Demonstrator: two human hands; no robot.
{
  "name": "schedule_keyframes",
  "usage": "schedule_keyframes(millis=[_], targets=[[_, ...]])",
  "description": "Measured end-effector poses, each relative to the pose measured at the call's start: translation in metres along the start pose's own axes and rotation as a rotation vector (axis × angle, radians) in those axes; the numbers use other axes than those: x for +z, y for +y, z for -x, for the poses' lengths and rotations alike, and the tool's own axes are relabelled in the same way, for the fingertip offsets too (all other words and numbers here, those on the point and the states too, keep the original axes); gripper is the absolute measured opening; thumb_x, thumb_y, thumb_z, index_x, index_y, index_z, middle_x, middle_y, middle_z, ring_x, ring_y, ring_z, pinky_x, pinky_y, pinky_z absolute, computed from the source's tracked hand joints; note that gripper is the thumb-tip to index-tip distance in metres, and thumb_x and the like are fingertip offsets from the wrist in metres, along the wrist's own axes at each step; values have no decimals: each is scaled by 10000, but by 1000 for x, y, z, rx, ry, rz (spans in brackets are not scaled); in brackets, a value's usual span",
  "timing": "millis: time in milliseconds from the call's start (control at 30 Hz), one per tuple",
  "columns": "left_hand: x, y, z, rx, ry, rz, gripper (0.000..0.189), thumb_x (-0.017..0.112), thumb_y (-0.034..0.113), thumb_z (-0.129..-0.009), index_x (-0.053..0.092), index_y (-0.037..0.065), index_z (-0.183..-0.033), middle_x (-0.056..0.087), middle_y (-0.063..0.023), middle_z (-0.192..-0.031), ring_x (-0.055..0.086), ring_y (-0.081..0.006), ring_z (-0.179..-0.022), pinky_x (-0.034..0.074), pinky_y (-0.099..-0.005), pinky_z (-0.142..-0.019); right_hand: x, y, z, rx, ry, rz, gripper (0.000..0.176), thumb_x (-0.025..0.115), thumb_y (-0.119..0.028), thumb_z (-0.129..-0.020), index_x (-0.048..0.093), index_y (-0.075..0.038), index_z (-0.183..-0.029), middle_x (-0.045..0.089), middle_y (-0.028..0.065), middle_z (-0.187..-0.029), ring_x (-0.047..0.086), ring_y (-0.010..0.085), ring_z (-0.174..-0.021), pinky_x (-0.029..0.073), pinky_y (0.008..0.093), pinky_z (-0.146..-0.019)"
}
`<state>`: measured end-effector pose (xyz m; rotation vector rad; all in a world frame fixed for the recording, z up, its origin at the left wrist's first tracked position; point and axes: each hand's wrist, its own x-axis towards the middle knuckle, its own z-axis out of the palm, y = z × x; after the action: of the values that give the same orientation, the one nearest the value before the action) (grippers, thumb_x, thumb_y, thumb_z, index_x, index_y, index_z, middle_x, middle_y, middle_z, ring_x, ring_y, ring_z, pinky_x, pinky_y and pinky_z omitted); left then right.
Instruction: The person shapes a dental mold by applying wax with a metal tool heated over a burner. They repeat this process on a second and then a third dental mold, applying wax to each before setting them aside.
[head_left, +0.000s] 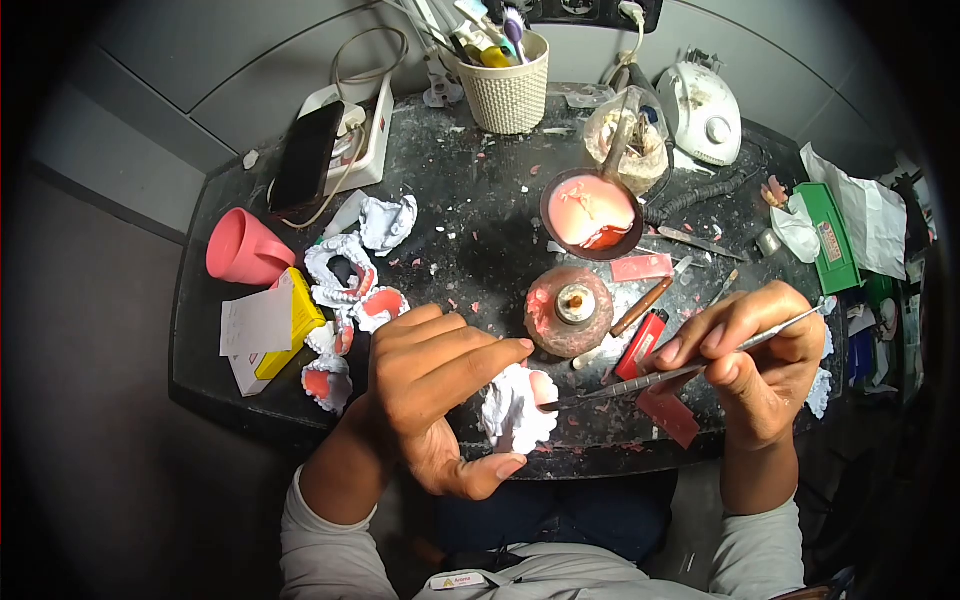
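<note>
My left hand is closed on a white plaster dental model, gripping it between thumb and fingers above the table's front edge. Pink wax shows on the model's right side. A slim metal wax carver is pinched in my right hand, and its dark tip touches or nearly touches that pink wax. Just beyond the model stands a round glass spirit burner with a white wick holder; I cannot make out a flame. Other plaster models with pink wax lie beyond my left hand.
A small pan holds pink wax behind the burner. A red lighter, a brown-handled knife and wax sheets lie to the right. At left are a pink cup, yellow box and phone. A tool basket stands behind.
</note>
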<state>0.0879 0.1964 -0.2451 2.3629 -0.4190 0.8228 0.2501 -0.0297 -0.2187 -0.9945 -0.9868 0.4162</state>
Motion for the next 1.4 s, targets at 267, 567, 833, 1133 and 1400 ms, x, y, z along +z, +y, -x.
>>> schedule_keyframes(millis=[267, 567, 833, 1133, 1400], targets=[[0, -1, 3, -11, 7, 2, 654, 632, 553, -727, 723, -66, -918, 715, -158, -771, 607, -246, -547, 384, -340, -528, 4, -5, -1, 12, 55, -13, 73, 657, 44, -874, 615, 103, -863, 677, 253, -785, 734, 352, -802, 630, 399, -642], [1, 1, 1, -12, 5, -5, 642, 638, 546, -721, 726, -60, -912, 699, -142, -739, 600, -243, -546, 375, -334, -517, 4, -1, 0, 17, 18, -20, 85, 665, 47, -878, 609, 108, -894, 687, 276, -844, 733, 343, -824, 636, 395, -645], [0, 1, 0, 28, -6, -31, 648, 658, 545, -710, 732, -58, -937, 691, -142, -744, 564, -232, -553, 382, -332, -519, 2, -1, 0, 71, 54, 7, 111, 664, 29, -916, 593, 103, -962, 698, 261, -876, 734, 303, -854, 644, 372, -669], [-1, 11, 8, 160, 132, -147, 694, 711, 617, -808, 655, 5, -1131, 691, -129, -966, 614, -228, -770, 462, -338, -596, -11, 8, -13, 264, 370, 162, 136, 633, -76, -988, 615, 48, -1041, 725, 191, -950, 745, 231, -837, 628, 298, -641], [-2, 16, 3, 121, 125, -353, 618, 811, 354, -728, 607, -2, -1190, 683, -136, -1041, 627, -249, -842, 483, -376, -709, -16, 9, -13, 106, 324, 64, 167, 616, -77, -998, 592, 43, -1112, 720, 190, -999, 741, 234, -860, 629, 308, -653]])
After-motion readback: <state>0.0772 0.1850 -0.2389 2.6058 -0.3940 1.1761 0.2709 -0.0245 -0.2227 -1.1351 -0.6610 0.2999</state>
